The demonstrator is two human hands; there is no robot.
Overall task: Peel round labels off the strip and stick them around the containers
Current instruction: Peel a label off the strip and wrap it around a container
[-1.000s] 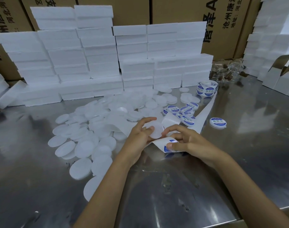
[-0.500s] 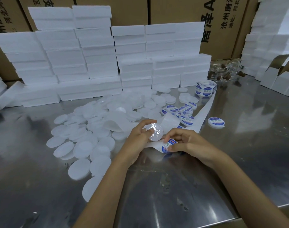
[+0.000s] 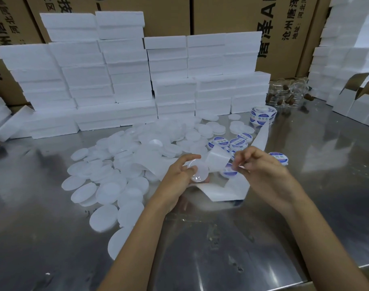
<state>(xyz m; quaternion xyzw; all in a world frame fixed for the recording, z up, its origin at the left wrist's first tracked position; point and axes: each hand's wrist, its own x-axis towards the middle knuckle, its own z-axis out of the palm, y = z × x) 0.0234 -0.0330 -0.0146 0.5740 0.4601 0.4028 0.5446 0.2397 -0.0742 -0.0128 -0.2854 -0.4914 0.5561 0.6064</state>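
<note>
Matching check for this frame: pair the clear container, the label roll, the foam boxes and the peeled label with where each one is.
1. clear container
2. label roll
3. foam boxes
4. peeled label

a. stacked along the back of the table
b. held in the left hand
c. pinched by the right hand
d. on the table, far right of the loose lids

Pairs: 1-b, 2-d, 3-a, 4-c

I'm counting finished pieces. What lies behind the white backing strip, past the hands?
Behind the backing strip lie several blue-labelled containers, then unlabelled white ones and a label roll. The strip hides parts of some, so no exact count is possible.
</note>
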